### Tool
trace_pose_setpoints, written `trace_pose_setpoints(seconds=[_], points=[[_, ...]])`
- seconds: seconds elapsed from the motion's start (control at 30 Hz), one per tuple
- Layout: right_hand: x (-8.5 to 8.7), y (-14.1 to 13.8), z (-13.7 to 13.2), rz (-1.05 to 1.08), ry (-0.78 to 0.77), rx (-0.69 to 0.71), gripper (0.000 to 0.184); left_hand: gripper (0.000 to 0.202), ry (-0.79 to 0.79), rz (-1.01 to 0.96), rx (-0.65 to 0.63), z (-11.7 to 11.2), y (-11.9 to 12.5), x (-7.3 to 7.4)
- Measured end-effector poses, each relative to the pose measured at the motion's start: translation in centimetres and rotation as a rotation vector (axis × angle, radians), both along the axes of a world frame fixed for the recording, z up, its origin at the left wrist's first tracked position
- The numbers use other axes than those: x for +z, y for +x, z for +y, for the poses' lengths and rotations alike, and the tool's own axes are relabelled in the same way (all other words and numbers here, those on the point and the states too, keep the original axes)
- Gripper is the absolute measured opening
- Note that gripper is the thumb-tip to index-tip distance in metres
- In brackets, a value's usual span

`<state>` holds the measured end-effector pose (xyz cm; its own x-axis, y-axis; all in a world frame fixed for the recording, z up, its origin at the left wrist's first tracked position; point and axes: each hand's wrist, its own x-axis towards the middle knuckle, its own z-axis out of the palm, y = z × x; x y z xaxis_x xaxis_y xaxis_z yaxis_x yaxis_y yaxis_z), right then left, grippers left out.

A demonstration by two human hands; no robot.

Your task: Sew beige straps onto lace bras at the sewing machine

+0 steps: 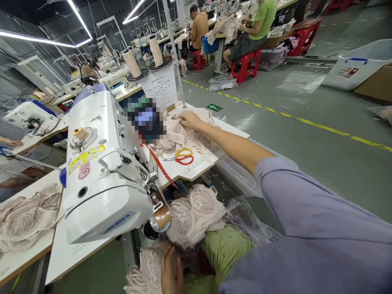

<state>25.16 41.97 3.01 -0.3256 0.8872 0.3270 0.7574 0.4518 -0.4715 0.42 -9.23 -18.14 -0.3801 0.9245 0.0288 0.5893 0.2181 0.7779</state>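
My right hand (190,121) reaches over the pile of beige fabric pieces (200,141) on the table, fingers curled down and closed at a piece there; the fingertips are partly hidden. Low in the view, my left hand (172,269) rests against hanging beige lace bras (150,265), fingers stretched and thumb apart. A beige lace bra (196,212) lies across my lap beside the sewing machine's (104,175) needle end. Scissors with yellow and red handles (183,157) lie on the table near the pile.
Two thread cones (131,63) stand behind the machine, near a paper sheet (161,85). More lace bras (27,216) lie on the left table. A red ribbon (161,165) hangs at the table edge. Co-workers (260,24) sit farther back; a plastic tub (358,65) stands at right.
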Motion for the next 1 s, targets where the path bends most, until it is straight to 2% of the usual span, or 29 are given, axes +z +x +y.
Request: trace_pose_setpoints(seconds=[0.1, 0.2, 0.23, 0.27, 0.3, 0.37, 0.4, 0.43, 0.47, 0.5, 0.57, 0.63, 0.67, 0.73, 0.8, 0.87, 0.93, 1.0], points=[[3.8, 4.4, -4.1, 0.113, 0.164, -0.047, 0.029, 0.048, -0.077, -0.202, -0.003, 0.8, 0.3, 2.9], [8.6, 9.6, -11.6, 0.232, 0.311, 0.009, 0.022, 0.049, -0.22, -0.571, 0.035, 2.2, 1.3, 6.7], [10.1, 11.1, -14.8, 0.281, 0.342, 0.101, 0.025, 0.047, -0.229, -0.721, 0.044, 2.7, 2.0, 8.1], [11.4, 12.1, -18.1, 0.411, 0.344, 0.313, 0.031, 0.047, -0.222, -0.879, 0.034, 3.3, 3.0, 9.4], [12.4, 12.6, -21.4, 0.467, 0.277, 0.533, 0.037, 0.05, -0.213, -1.047, -0.012, 3.8, 4.2, 10.7], [12.9, 12.2, -27.5, 0.444, 0.045, 0.97, 0.047, 0.067, -0.302, -1.401, -0.226, 4.7, 7.2, 12.7], [12.3, 11.3, -30.1, 0.404, -0.116, 1.201, 0.047, 0.079, -0.365, -1.552, -0.331, 5.1, 8.7, 13.5], [11.2, 10.2, -32.4, 0.35, -0.249, 1.444, 0.046, 0.089, -0.413, -1.676, -0.386, 5.3, 10.3, 14.0], [9.6, 8.9, -34.3, 0.297, -0.347, 1.63, 0.044, 0.095, -0.44, -1.772, -0.406, 5.5, 11.6, 14.3], [7.8, 7.6, -36.1, 0.286, -0.397, 1.781, 0.039, 0.097, -0.433, -1.839, -0.39, 5.5, 12.6, 14.3], [3.6, 5.6, -38.8, 0.274, -0.467, 1.959, 0.031, 0.08, -0.367, -1.888, -0.292, 5.1, 13.6, 13.7], [0.0, 4.8, -40.8, 0.287, -0.513, 1.996, 0.025, 0.054, -0.308, -1.857, -0.146, 4.2, 13.3, 12.6], [-1.3, 4.8, -41.5, 0.302, -0.533, 1.994, 0.024, 0.047, -0.31, -1.835, -0.068, 3.6, 12.9, 12.0], [-2.8, 5.3, -42.4, 0.32, -0.583, 1.996, 0.021, 0.045, -0.351, -1.791, 0.083, 2.6, 11.9, 11.0], [-3.0, 6.3, -42.4, 0.275, -0.652, 1.977, 0.02, 0.047, -0.319, -1.718, 0.237, 1.8, 11.0, 10.5], [-2.5, 7.4, -41.5, 0.164, -0.755, 1.907, 0.022, 0.047, -0.193, -1.6, 0.376, 1.2, 10.4, 10.5], [-2.2, 8.3, -39.9, 0.044, -0.905, 1.767, 0.025, 0.051, -0.055, -1.487, 0.455, 0.7, 9.9, 10.6], [-2.6, 8.5, -38.1, -0.008, -1.023, 1.526, 0.025, 0.055, 0.024, -1.412, 0.457, 0.0, 9.6, 10.7]])
